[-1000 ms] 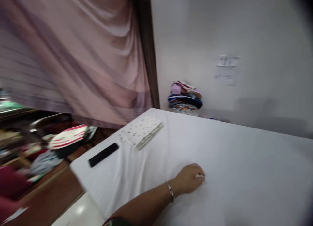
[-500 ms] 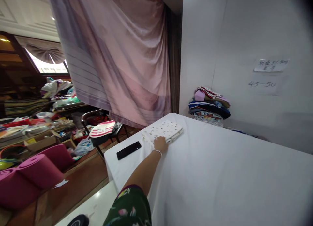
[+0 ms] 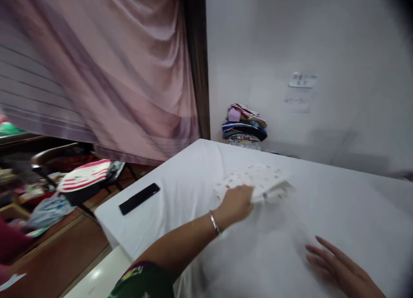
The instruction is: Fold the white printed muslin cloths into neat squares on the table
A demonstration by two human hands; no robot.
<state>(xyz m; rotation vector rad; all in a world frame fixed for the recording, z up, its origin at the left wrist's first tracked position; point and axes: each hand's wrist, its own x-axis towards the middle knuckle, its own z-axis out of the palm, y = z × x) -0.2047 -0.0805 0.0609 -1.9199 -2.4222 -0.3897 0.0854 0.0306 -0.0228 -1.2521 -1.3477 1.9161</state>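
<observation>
My left hand (image 3: 237,204), with a silver bracelet at the wrist, grips the near edge of a folded white cloth (image 3: 258,179) with small dark prints. The cloth is blurred by motion over the white-covered table (image 3: 180,195), and whether it touches the surface I cannot tell. My right hand (image 3: 338,265) is at the lower right, fingers stretched out and apart, holding nothing. Between it and the cloth there is a gap. To the left of my left arm a black phone (image 3: 139,199) lies flat near the table's left edge.
A stack of folded clothes (image 3: 244,125) stands beyond the table's far edge, against the white wall (image 3: 274,40). A chair (image 3: 80,190) with a red-and-white striped item is at the left, in front of a pink curtain (image 3: 135,74). Paper notes (image 3: 301,91) hang on the wall.
My left hand has drawn the folded cloth to the right, away from the phone. My right hand has come into view at the lower right. The view has turned right.
</observation>
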